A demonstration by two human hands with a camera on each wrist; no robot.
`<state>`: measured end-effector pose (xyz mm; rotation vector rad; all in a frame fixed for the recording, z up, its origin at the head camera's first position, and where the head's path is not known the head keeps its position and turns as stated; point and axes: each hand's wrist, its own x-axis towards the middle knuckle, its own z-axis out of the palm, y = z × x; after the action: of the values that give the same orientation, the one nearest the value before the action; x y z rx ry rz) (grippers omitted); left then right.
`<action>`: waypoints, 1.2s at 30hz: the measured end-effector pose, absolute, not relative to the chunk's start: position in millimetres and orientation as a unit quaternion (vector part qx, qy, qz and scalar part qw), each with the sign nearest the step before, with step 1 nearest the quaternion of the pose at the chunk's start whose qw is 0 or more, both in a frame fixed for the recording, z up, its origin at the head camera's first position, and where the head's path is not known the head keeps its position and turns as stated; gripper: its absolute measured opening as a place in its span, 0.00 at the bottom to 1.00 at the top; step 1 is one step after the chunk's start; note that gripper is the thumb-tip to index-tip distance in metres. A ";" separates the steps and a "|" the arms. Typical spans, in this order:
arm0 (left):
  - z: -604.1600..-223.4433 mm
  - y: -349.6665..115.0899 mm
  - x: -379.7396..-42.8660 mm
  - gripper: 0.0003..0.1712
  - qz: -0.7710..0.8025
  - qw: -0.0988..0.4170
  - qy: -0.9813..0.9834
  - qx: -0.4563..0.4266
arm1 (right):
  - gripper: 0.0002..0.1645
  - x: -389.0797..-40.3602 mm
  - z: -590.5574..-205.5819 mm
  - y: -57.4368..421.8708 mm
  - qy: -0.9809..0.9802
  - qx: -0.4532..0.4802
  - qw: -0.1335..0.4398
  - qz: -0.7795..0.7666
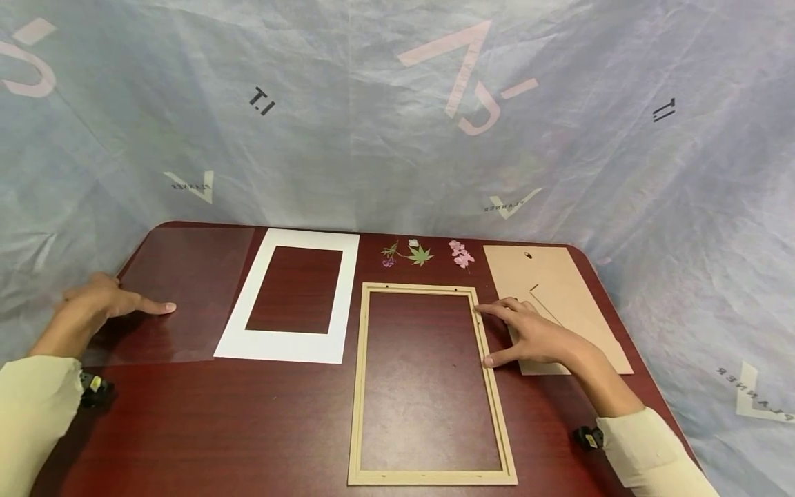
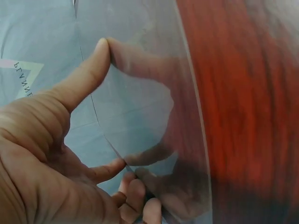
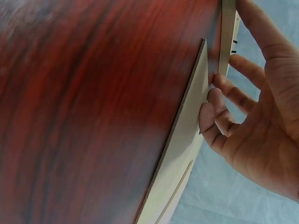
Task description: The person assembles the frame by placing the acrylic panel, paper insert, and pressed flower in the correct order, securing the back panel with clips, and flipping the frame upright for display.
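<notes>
My left hand (image 1: 112,300) is over the left part of a clear transparent sheet (image 1: 199,276). In the left wrist view its straight thumb and index fingertip touch the sheet's glossy surface (image 2: 140,107), which mirrors them; the other fingers bend near its side. My right hand (image 1: 537,335) lies by the right side of a pale wooden picture frame (image 1: 357,386), thumb and index fingertip touching that side. The right wrist view shows its lower fingers loosely bent beside the frame (image 3: 226,37) and a tan backing board (image 3: 187,126). Neither hand grips anything visible.
A white mat board (image 1: 239,342) with a rectangular window lies between sheet and frame. Behind the frame are a pressed green leaf (image 1: 420,255), a purple flower (image 1: 388,262) and pink flowers (image 1: 461,255). Grey printed cloth (image 1: 373,138) surrounds the dark red table (image 1: 248,428).
</notes>
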<state>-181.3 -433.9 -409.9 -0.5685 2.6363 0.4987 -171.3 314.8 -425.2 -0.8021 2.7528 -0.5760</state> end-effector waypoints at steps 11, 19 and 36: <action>-410.3 -431.9 -193.4 0.98 0.264 0.265 0.884 -0.279 | 0.63 -169.2 -421.2 313.2 0.939 -0.248 0.138 -0.194; -416.1 -437.6 -193.2 0.88 0.267 0.258 0.890 -0.266 | 0.63 -169.6 -422.8 315.0 0.937 -0.248 0.142 -0.203; -416.2 -435.0 -182.3 0.92 0.210 0.227 0.917 -0.253 | 0.63 -171.2 -422.7 314.6 0.936 -0.247 0.145 -0.202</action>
<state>-182.3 -435.0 -416.2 -0.6980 2.5259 0.5773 -171.2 314.6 -422.7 -0.7129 2.6976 -0.5826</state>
